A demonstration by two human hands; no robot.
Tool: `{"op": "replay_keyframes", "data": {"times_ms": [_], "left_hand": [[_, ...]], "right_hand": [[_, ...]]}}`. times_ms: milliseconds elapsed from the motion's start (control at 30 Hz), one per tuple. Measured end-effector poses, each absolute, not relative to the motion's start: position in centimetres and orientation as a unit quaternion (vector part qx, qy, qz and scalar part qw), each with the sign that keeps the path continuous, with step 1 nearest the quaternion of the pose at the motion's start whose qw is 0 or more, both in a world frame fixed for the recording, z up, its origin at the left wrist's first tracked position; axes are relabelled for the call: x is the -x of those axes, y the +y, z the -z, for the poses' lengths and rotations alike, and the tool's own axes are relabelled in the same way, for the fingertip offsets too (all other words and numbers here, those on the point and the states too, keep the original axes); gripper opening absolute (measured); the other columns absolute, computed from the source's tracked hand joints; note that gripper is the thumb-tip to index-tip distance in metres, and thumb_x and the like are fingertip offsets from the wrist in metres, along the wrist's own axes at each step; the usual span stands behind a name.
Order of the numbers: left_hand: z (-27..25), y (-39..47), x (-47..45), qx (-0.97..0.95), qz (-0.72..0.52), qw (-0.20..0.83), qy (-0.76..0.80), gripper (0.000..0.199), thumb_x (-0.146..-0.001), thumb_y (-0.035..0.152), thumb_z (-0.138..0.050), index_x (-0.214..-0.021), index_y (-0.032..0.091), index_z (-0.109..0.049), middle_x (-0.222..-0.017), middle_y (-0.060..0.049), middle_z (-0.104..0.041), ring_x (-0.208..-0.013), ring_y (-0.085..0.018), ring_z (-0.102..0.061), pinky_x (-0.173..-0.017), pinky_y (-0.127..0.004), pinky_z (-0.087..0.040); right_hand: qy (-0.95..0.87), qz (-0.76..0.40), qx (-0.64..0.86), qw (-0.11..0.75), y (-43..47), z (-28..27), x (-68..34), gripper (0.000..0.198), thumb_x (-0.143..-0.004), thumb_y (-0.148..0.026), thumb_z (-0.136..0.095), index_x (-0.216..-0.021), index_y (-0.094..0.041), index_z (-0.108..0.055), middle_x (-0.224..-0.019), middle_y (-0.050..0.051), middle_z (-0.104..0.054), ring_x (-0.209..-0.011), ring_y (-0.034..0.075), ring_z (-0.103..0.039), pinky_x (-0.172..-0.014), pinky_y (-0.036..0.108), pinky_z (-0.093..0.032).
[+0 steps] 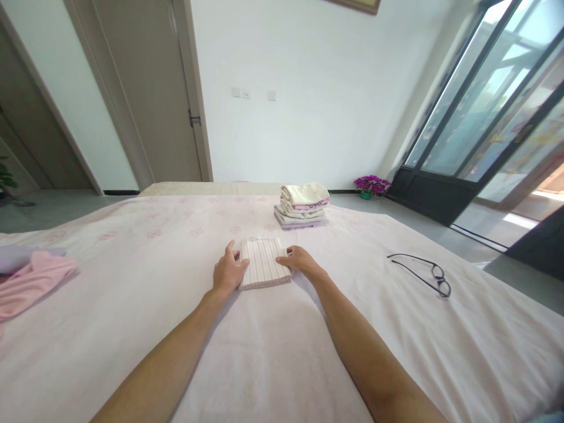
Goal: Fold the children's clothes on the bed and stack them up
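A folded striped cloth [263,263], white with thin reddish lines, lies flat on the pale pink bedsheet [259,346] in front of me. My left hand [229,269] grips its left edge, thumb on top and some fingers along the side. At the right edge my right hand [300,260] holds it the same way, with the thumb over the top and the fingertips partly hidden. Just beyond it stands a stack of folded clothes [303,205] in cream, pink and lilac.
Black-framed glasses [434,276] rest on the sheet at the right, arms unfolded. Crumpled pink fabric [39,276] and some lilac cloth lie at the far left. Past the bed are a closed door [145,88], magenta flowers [372,185] in a green pot, and glass doors [480,100].
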State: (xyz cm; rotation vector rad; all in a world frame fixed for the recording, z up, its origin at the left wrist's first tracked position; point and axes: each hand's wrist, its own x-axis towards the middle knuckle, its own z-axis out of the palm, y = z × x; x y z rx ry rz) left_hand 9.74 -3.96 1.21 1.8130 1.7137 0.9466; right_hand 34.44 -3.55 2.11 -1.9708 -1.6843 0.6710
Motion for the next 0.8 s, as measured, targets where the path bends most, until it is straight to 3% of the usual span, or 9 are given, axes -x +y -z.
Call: {"op": "replay_keyframes", "data": {"times_ms": [267, 500, 633, 800], "left_hand": [[-0.6, -3.7, -9.7, -0.622, -0.409, 0.289, 0.602, 0.08, -0.08, 0.027, -0.066, -0.149, 0.018, -0.026, -0.124, -0.009, -0.066, -0.095, -0.016, -0.069, -0.082, -0.027, -0.05], [-0.3, -2.6, -7.4, -0.622, -0.43, 0.325, 0.569, 0.07, -0.088, 0.032, -0.056, -0.149, 0.015, -0.026, -0.119, -0.012, -0.067, -0.091, -0.016, -0.069, -0.084, -0.028, -0.05], [0.0, -1.9, -3.9, -0.677, -0.372, 0.245, 0.587, 0.062, -0.089, 0.027, -0.052, -0.147, 0.017, -0.032, -0.122, -0.011, -0.063, -0.099, -0.019, -0.066, -0.09, -0.032, -0.048], [0.7, -1.7, -1.5, -0.753, -0.302, 0.123, 0.572, 0.054, -0.087, 0.021, -0.048, -0.141, 0.013, -0.042, -0.121, -0.011, -0.062, -0.11, -0.02, -0.059, -0.097, -0.033, -0.043]], "right_hand": [[-0.609, -0.206, 0.717, 0.27, -4.1, -1.8, -32.9, 0.029, -0.076, -0.039, -0.061, -0.096, -0.019, -0.056, -0.086, 0.003, -0.065, -0.077, 0.018, -0.06, -0.065, 0.026, -0.038], [-0.603, -0.2, 0.632, 0.444, -4.8, -1.2, -31.1, 0.021, -0.079, -0.031, -0.052, -0.098, -0.022, -0.05, -0.09, 0.001, -0.062, -0.084, 0.018, -0.058, -0.077, 0.03, -0.043], [-0.562, -0.291, 0.557, 0.538, -3.4, -1.9, -30.4, 0.028, -0.076, -0.033, -0.055, -0.101, -0.02, -0.052, -0.09, 0.002, -0.065, -0.085, 0.019, -0.061, -0.077, 0.031, -0.047], [-0.513, -0.362, 0.51, 0.588, 1.7, -4.1, -29.6, 0.043, -0.069, -0.035, -0.062, -0.107, -0.018, -0.052, -0.096, 0.006, -0.07, -0.084, 0.02, -0.065, -0.074, 0.032, -0.051]]}}
